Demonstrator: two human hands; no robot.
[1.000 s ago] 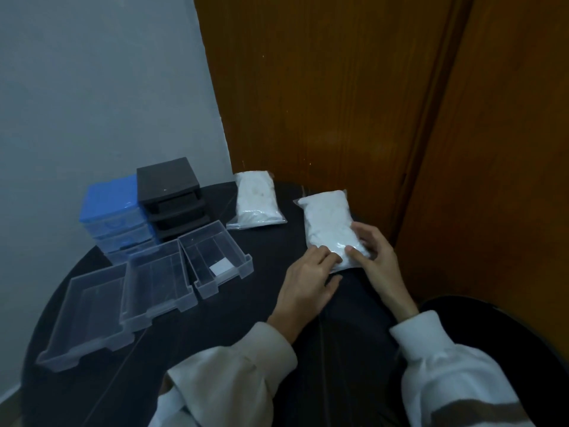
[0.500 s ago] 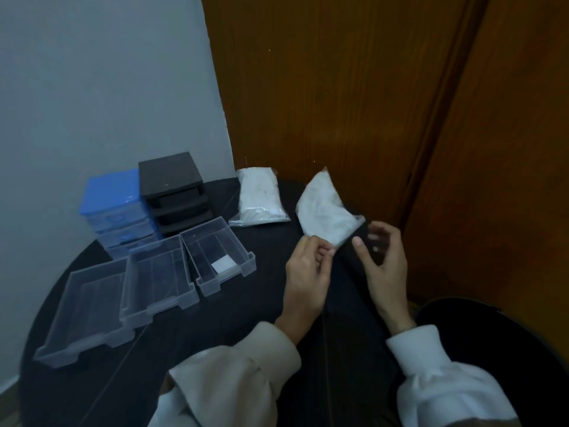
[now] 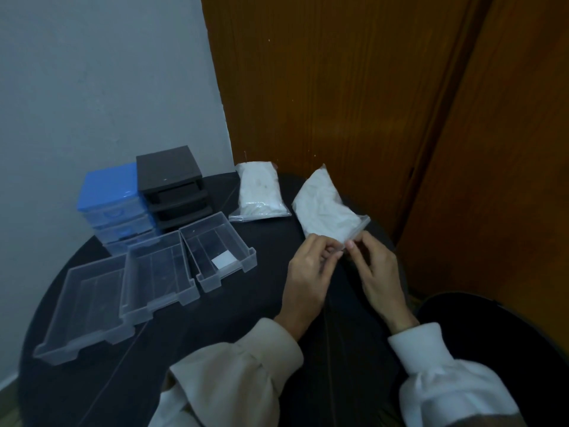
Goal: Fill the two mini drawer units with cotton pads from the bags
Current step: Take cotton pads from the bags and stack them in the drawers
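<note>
My left hand [image 3: 308, 272] and my right hand [image 3: 375, 269] both pinch the zip edge of a clear bag of white cotton pads [image 3: 326, 211], held tilted just above the table. A second bag of cotton pads [image 3: 260, 192] lies flat at the back of the table. The blue drawer unit [image 3: 112, 201] and the black drawer unit [image 3: 172, 186] stand side by side at the back left. Three clear drawers lie in front of them: a left drawer [image 3: 83, 306], a middle drawer [image 3: 157, 272], and a right drawer [image 3: 218, 245] with one white pad inside.
The round black table [image 3: 215, 328] stands in a corner, with a grey wall on the left and wooden door panels behind and to the right. A dark round seat [image 3: 492, 334] sits at the lower right.
The bag lay flat under both hands a second ago. It was lifted and tilted, and now both hands have come together pinching its near zip edge.
</note>
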